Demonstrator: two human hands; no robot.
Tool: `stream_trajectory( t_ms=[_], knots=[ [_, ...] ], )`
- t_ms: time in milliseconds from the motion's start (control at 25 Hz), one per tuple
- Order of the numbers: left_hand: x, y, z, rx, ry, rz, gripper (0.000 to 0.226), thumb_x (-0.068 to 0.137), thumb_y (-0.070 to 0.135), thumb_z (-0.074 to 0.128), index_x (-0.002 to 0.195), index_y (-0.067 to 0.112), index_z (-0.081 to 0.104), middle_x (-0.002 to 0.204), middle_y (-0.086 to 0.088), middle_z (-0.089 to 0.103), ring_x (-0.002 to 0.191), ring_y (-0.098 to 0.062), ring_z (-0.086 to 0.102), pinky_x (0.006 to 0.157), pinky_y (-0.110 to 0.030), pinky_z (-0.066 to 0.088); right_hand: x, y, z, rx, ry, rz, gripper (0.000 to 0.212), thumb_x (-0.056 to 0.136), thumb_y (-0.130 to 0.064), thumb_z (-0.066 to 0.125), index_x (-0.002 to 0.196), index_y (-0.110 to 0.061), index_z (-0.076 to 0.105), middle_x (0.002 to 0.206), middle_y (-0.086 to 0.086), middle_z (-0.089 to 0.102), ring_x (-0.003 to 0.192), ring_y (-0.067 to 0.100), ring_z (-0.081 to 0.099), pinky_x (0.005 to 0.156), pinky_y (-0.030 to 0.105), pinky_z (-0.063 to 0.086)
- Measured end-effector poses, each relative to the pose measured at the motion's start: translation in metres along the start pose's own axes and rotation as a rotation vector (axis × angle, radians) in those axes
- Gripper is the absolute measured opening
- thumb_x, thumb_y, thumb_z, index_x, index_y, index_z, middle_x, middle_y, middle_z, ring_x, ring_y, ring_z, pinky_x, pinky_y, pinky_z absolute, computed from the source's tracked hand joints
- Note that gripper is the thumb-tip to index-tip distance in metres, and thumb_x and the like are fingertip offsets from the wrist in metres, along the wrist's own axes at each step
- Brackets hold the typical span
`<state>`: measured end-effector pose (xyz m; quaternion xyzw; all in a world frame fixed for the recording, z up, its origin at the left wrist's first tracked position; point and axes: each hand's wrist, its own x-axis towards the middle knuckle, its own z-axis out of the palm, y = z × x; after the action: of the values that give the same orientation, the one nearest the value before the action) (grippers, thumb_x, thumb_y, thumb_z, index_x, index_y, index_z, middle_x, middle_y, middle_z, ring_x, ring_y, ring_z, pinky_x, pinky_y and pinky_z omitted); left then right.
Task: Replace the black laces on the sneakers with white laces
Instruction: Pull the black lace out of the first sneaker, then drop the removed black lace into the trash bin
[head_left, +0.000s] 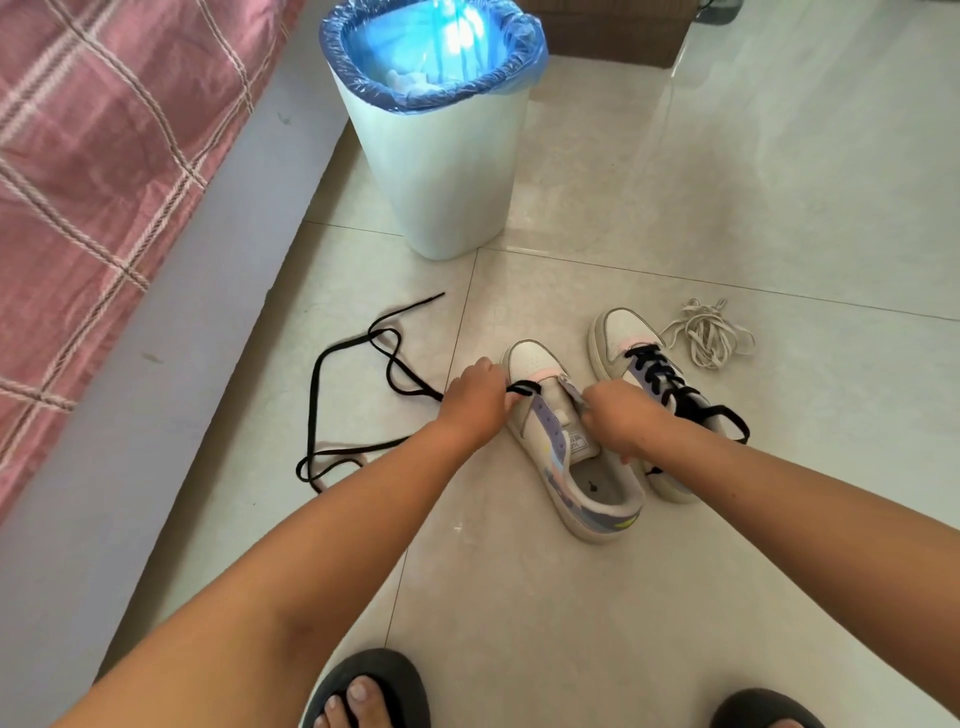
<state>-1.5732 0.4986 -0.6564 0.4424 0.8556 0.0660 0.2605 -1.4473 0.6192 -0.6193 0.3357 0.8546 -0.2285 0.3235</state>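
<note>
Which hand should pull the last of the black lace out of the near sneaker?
Probably left. The left hand already pinches the black lace at the toe eyelets; the right hand grips the near sneaker, steadying it.

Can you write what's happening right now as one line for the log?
step: unlacing | left hand: pulls black lace | right hand: holds near sneaker | far sneaker: laced black | white laces: on floor

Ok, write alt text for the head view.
Left hand pulls the black lace from the near sneaker while the right hand steadies it on the floor. The far sneaker keeps its lace; white laces lie beside it, bin behind.
</note>
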Motion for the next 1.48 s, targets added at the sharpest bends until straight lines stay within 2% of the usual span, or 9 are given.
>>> stream_trajectory(
  t_ms=[320, 560, 680, 800, 920, 1000, 1160, 1360, 1480],
  knots=[
    [-0.017, -0.043, -0.004, 0.046, 0.018, -0.116, 0.013, 0.094, 0.009, 0.046, 0.1, 0.008, 0.057, 0.108, -0.009, 0.065, 0.098, -0.03, 0.059, 0.072, -0.032, 0.04, 0.003, 0.003, 0.002, 0.009, 0.04, 0.01, 0.018, 0.094, -0.006, 0.037, 0.088, -0.001, 0.053, 0.088, 0.017, 0.057, 0.068, 0.034, 0.068, 0.057, 0.038, 0.058],
    [-0.075, -0.162, -0.036, 0.091, 0.057, -0.663, 0.014, 0.091, 0.018, 0.055, 0.093, 0.006, 0.062, 0.098, -0.015, 0.064, 0.094, -0.035, 0.06, 0.07, -0.033, 0.045, 0.007, 0.02, -0.004, -0.006, 0.023, 0.098, 0.025, 0.091, 0.001, 0.041, 0.068, -0.005, 0.048, 0.083, 0.02, 0.064, 0.073, 0.035, 0.067, 0.048, 0.031, 0.049],
    [-0.065, -0.157, -0.038, -0.136, 0.183, -0.427, 0.018, 0.091, 0.028, 0.058, 0.088, 0.012, 0.065, 0.088, -0.006, 0.063, 0.093, -0.028, 0.06, 0.074, -0.032, 0.043, 0.01, 0.022, -0.004, 0.001, 0.03, 0.091, 0.019, 0.092, -0.003, 0.041, 0.083, -0.001, 0.057, 0.085, 0.019, 0.063, 0.074, 0.034, 0.065, 0.048, 0.031, 0.048],
    [-0.029, -0.135, -0.048, -0.38, 0.371, -0.238, 0.046, 0.086, 0.028, 0.065, 0.13, 0.02, 0.051, 0.132, -0.006, 0.046, 0.123, -0.024, 0.043, 0.099, -0.03, 0.036, 0.01, 0.021, 0.0, -0.028, 0.066, 0.068, 0.021, 0.093, -0.007, 0.041, 0.101, 0.0, 0.059, 0.091, 0.017, 0.064, 0.077, 0.031, 0.063, 0.056, 0.032, 0.047],
    [0.003, -0.135, -0.056, -0.199, -0.027, -0.307, 0.112, 0.072, 0.035, 0.079, 0.147, 0.041, -0.003, 0.156, 0.001, -0.016, 0.144, -0.026, -0.007, 0.113, -0.05, 0.02, 0.009, 0.019, 0.001, -0.014, 0.031, 0.083, 0.017, 0.094, -0.009, 0.039, 0.083, -0.008, 0.051, 0.094, 0.015, 0.062, 0.078, 0.028, 0.059, 0.062, 0.033, 0.048],
    [0.011, -0.134, -0.053, 0.023, -0.255, -0.316, 0.123, 0.068, 0.035, 0.081, 0.144, 0.044, -0.014, 0.153, 0.003, -0.029, 0.143, -0.031, -0.013, 0.11, -0.054, 0.025, 0.005, 0.011, 0.005, 0.03, 0.012, 0.106, 0.023, 0.094, -0.011, 0.039, 0.071, -0.013, 0.042, 0.082, 0.009, 0.055, 0.071, 0.025, 0.054, 0.055, 0.03, 0.044],
    [0.005, -0.125, -0.028, 0.116, -0.268, -0.257, 0.111, 0.068, 0.031, 0.081, 0.149, 0.032, 0.005, 0.149, -0.009, 0.007, 0.138, -0.035, 0.011, 0.099, -0.041, 0.043, -0.005, -0.006, 0.014, 0.135, -0.05, 0.108, 0.012, 0.093, -0.011, 0.042, 0.084, -0.007, 0.05, 0.082, 0.011, 0.057, 0.074, 0.028, 0.059, 0.057, 0.034, 0.051],
    [-0.021, -0.108, 0.011, -0.369, -0.117, -0.191, 0.051, 0.09, 0.025, 0.056, 0.137, 0.016, 0.04, 0.134, -0.006, 0.034, 0.122, -0.022, 0.045, 0.095, -0.022, 0.036, -0.011, -0.017, 0.018, 0.25, -0.086, 0.046, 0.018, 0.093, -0.021, 0.045, 0.101, -0.007, 0.051, 0.089, 0.009, 0.056, 0.072, 0.029, 0.065, 0.057, 0.034, 0.055],
    [-0.035, -0.088, 0.028, -0.175, -0.149, -0.196, 0.076, 0.084, 0.047, 0.054, 0.146, 0.02, 0.021, 0.144, -0.005, 0.021, 0.132, -0.024, 0.03, 0.102, -0.036, 0.035, -0.01, -0.02, 0.019, 0.32, -0.08, 0.017, 0.021, 0.094, -0.024, 0.043, 0.108, -0.009, 0.047, 0.085, 0.005, 0.051, 0.061, 0.025, 0.063, 0.052, 0.032, 0.056]
  ],
)
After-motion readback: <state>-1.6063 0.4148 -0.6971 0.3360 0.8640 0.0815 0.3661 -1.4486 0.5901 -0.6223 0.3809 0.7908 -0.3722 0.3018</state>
